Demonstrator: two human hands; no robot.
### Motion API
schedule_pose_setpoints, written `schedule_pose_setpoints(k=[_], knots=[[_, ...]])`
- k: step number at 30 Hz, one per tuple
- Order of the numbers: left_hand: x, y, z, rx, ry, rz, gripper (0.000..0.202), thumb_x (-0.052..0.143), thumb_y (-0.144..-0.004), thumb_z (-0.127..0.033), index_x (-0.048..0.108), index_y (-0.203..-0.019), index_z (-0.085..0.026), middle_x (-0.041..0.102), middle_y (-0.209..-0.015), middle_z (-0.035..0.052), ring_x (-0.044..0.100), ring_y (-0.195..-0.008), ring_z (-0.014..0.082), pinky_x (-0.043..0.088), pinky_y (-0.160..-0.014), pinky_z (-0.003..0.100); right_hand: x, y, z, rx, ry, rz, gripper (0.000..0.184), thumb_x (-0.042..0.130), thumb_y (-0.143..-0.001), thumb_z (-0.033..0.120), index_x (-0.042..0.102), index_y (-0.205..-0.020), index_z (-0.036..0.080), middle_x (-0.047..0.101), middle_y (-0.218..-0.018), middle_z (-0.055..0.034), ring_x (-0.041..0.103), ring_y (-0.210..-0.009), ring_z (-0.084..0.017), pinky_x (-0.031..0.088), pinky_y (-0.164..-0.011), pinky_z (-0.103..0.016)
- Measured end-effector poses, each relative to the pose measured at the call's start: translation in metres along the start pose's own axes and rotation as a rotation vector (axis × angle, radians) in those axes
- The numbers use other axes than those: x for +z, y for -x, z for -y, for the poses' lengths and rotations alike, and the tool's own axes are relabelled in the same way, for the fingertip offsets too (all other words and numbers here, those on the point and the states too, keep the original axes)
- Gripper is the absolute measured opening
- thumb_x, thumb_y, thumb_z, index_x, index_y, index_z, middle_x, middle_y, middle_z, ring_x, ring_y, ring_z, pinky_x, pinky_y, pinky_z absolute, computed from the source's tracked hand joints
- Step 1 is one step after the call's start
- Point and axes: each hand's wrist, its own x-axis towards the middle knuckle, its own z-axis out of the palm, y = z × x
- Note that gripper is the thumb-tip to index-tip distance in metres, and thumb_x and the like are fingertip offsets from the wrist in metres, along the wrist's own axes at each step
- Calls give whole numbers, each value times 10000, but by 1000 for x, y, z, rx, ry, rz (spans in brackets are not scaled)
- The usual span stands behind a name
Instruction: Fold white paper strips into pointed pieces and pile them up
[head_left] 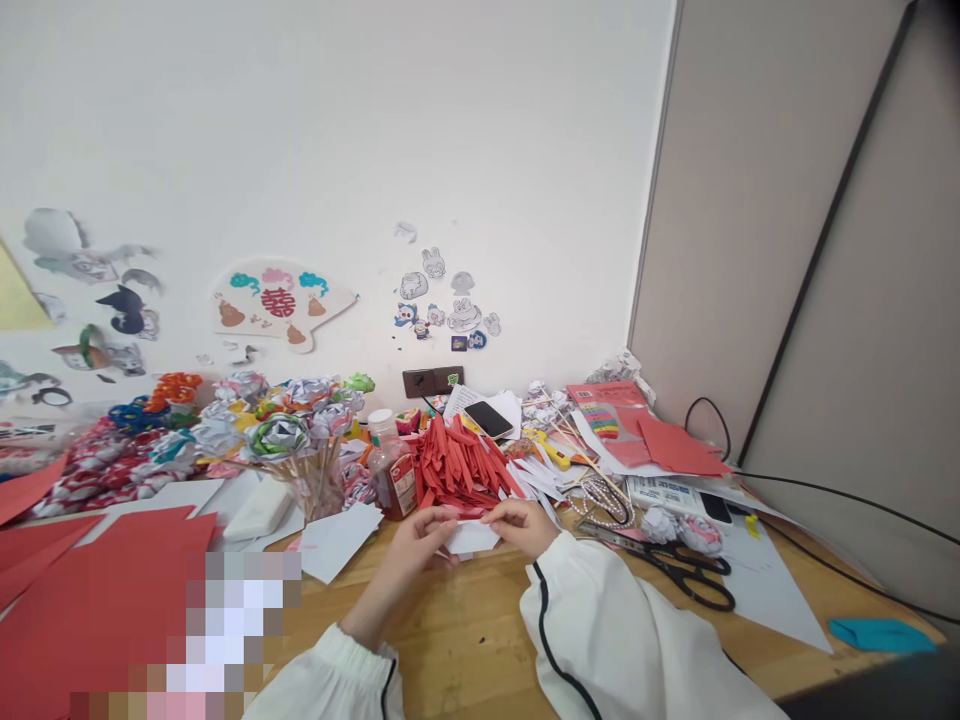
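A small piece of white paper (474, 538) is held just above the wooden table, between both hands. My left hand (422, 545) pinches its left edge, and my right hand (525, 525) pinches the right edge near the top. Right behind the paper lies a heap of folded red paper strips (459, 462). A pile of white paper strips (536, 482) lies to the right of the red ones. Left of the heap stands a bottle with a white cap (391, 470).
Red paper sheets (112, 600) cover the table's left side, below a mass of crumpled paper flowers (277, 435). On the right lie black-handled scissors (694, 575), a phone (489, 420), a yellow tool (555, 452) and a blue item (881, 634). Cables run along the right wall.
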Motion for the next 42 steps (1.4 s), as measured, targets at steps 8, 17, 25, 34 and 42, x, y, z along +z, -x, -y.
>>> schedule_pose_setpoints(k=[8, 17, 25, 34, 42], knots=[[5, -2, 7, 130, -108, -16, 260, 611, -570, -346, 537, -702, -135, 588, -593, -5, 558, -502, 122, 433, -477, 221, 0, 1, 1, 150, 237, -26, 314, 494, -692, 426, 585, -861, 177, 602, -688, -17, 553, -571, -126, 432, -537, -236], [5, -4, 14, 167, -186, -30, 189, 572, -601, -304, 540, -665, -129, 570, -528, -11, 532, -493, 121, 399, -486, 217, -1, -1, -2, 172, 431, -60, 264, 501, -691, 385, 610, -802, 172, 600, -599, -1, 532, -544, -116, 397, -522, -215], [6, -6, 15, 185, -298, -71, 206, 570, -587, -318, 566, -659, -125, 579, -559, 4, 503, -499, 120, 363, -476, 204, 3, 1, 6, 120, 507, -82, 192, 532, -667, 318, 615, -737, 159, 570, -576, 8, 486, -517, -91, 353, -472, -179], [10, -5, 20, 324, -498, -64, 195, 507, -647, -305, 616, -652, -143, 611, -613, 32, 513, -583, 156, 366, -539, 219, 15, 2, 5, 64, 369, -26, 189, 544, -649, 312, 602, -733, 152, 587, -648, -9, 507, -579, -106, 386, -527, -195], [6, -2, 13, 233, -307, 90, 214, 532, -655, -320, 600, -671, -118, 595, -587, 28, 500, -527, 123, 351, -494, 205, 8, 0, 15, 35, 385, 97, 169, 484, -702, 238, 613, -778, 160, 596, -669, -9, 513, -597, -109, 392, -550, -202]])
